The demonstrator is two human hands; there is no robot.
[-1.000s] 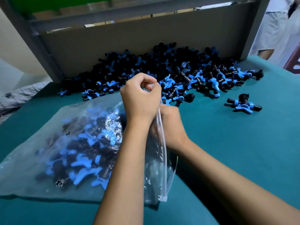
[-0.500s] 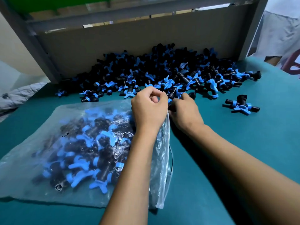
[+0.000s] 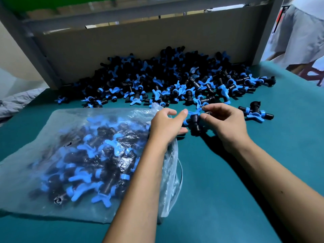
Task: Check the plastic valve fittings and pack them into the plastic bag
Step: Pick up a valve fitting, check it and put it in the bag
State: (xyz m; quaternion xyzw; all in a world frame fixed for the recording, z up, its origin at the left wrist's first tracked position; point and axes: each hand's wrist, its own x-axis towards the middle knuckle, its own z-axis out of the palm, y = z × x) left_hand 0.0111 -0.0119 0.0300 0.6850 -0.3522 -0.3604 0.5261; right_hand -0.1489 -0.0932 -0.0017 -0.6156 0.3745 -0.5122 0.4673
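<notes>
2 hands (image 3: 167, 126) (image 3: 226, 124) pinch 1 valve fitting (image 3: 194, 121) — bag (image 3: 35, 155) (part-filled) beside.

A small factory packing bench — a teal-covered table (image 3: 245, 172) with a heap of identical black-and-blue valve fittings (image 3: 166, 79) at twelve o'clock against a grey backboard (image 3: 122, 44), and a bulk-filled plastic bag (image 3: 52, 155) at nine o'clock.

left hand (image 3: 166, 125) | right hand (image 3: 226, 125) | forearms bare (no sleeves, gloves)
</notes>
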